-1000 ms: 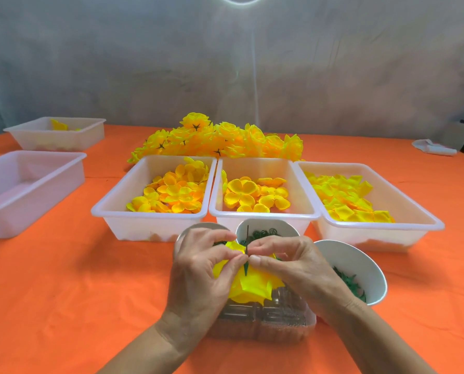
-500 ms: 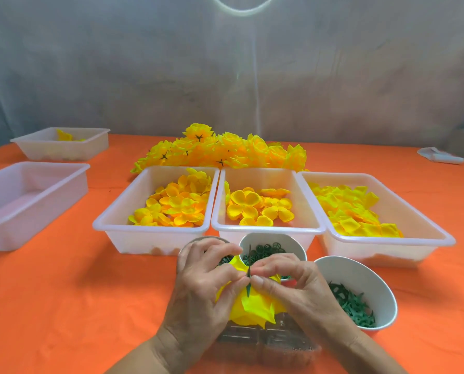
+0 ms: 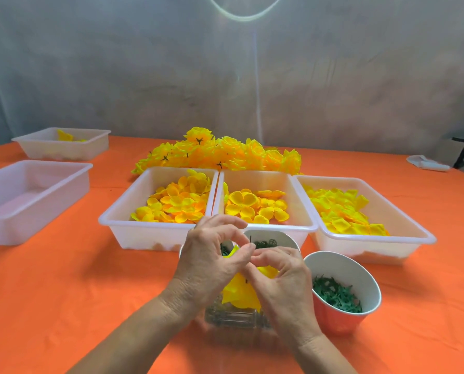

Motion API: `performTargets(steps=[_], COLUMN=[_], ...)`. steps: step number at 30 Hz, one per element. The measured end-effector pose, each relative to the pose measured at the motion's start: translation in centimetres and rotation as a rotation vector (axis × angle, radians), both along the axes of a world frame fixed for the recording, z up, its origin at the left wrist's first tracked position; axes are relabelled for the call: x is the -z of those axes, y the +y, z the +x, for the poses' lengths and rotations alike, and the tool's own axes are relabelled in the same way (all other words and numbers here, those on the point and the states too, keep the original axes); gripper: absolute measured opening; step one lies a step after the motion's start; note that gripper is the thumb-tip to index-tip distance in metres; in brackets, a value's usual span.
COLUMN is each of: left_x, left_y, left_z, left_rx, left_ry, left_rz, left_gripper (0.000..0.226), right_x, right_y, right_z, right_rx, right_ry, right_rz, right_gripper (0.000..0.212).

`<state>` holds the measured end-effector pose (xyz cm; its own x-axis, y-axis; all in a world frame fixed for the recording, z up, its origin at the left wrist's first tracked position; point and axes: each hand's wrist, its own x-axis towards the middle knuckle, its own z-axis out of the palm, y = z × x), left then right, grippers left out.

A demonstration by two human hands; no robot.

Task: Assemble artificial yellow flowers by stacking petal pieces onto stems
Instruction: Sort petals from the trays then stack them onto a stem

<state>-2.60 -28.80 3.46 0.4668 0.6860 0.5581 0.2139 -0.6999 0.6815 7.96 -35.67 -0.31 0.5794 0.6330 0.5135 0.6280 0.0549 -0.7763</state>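
Note:
My left hand (image 3: 212, 263) and my right hand (image 3: 279, 282) meet at the table's near middle, fingertips pinched together on a half-built yellow flower (image 3: 241, 292). Its thin dark stem (image 3: 251, 240) pokes up between my fingertips. The petals hang below my hands, partly hidden by them. Three white bins hold loose yellow petal pieces: the left bin (image 3: 122, 220), the middle bin (image 3: 279, 226) and the right bin (image 3: 414, 238). A heap of finished yellow flowers (image 3: 220, 153) lies behind them.
A red paper cup (image 3: 341, 319) of green parts stands right of my hands; a white cup (image 3: 276, 237) of green rings sits behind them. A clear plastic box (image 3: 233, 317) lies under my hands. Two more white bins (image 3: 17, 209) (image 3: 63, 152) stand at the left on the orange tablecloth.
The camera has tilted up, so everything sits lower in view. My hands shifted on the flower, and the stem tip now shows above my fingertips.

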Motion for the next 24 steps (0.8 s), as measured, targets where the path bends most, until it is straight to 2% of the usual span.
performTargets(steps=[9, 13, 19, 24], left_x=[0.6, 0.4, 2.5, 4.0], left_y=[0.5, 0.2, 0.0, 0.2], left_z=[0.4, 0.3, -0.5, -0.4], left_rx=[0.0, -0.016, -0.072, -0.105], left_ry=[-0.016, -0.025, -0.013, -0.054], left_rz=[0.079, 0.077, -0.024, 0.083], left_gripper=[0.015, 0.014, 0.007, 0.017], right_x=[1.1, 0.9, 0.2, 0.4], right_y=[0.3, -0.1, -0.4, -0.6], right_z=[-0.2, -0.7, 0.4, 1.0], right_rx=[-0.005, 0.016, -0.098, -0.1], right_ry=[0.024, 0.008, 0.157, 0.094], right_rz=[0.083, 0.052, -0.089, -0.133], right_gripper=[0.012, 0.011, 0.007, 0.01])
